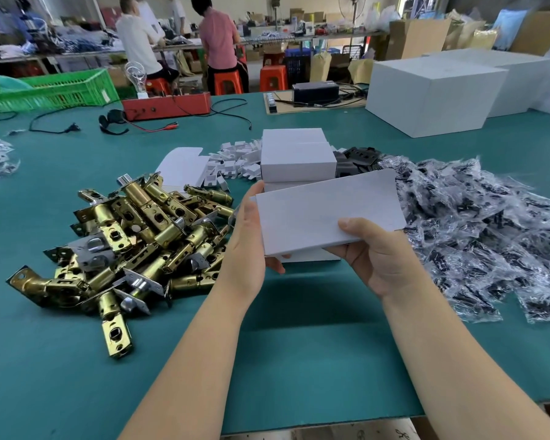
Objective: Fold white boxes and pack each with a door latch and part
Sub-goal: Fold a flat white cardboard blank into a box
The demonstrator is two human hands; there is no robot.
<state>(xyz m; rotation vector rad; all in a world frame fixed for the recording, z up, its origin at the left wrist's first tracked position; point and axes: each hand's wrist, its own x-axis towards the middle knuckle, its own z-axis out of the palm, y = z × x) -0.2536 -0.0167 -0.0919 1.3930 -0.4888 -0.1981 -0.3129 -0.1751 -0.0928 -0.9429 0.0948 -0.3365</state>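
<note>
I hold a flat white box blank (324, 211) above the green table, tilted up to the right. My left hand (251, 242) grips its left end, fingers curled under it. My right hand (375, 255) pinches its lower right edge, thumb on top. A heap of brass door latches (131, 236) lies to the left. Bagged black parts (477, 236) are piled on the right. Folded white boxes (296, 157) are stacked just behind the blank, and another white piece (311, 256) lies under it.
Small white card inserts (235, 160) and a flat blank (180, 165) lie behind the latches, black plates (359, 158) beside the stack. Large white cartons (432, 93) stand at the back right, a red tester (167, 104) and green crate (48, 90) at the back left. People work beyond the table.
</note>
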